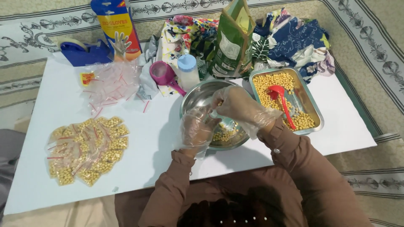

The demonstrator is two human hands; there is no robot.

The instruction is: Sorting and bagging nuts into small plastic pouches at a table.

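Thin clear plastic covers both hands, which meet over the steel bowl point(209, 110) at the centre of the frame. Loose yellow beans point(225, 133) lie in the bottom of that bowl. The left hand point(196, 131) and the right hand point(238, 106) have their fingers drawn together on a small clear bag point(213, 114) held just above the beans, though the gloves blur the outline and I cannot say for sure how full it is. Such a bag is likely light, soft and slippery against glove film, so pinching its open rim on both sides looks the safest hold, with the weight of the beans hanging below. Right of the bowl, touching it or nearly so, sits a rectangular metal tray point(314, 110) heaped with more beans, a red scoop point(282, 101) lying in it. At the lower left of the frame a pile of filled bags point(86, 149) rests on the white tabletop point(147, 138), and above it a heap of empty bags point(111, 84) with red strips. Along the upper edge stand a blue tape dispenser point(82, 51), a box of gloves point(118, 27), a pink cup point(162, 73), a small white bottle point(188, 71), a green pouch point(231, 42) and patterned cloth point(294, 40).
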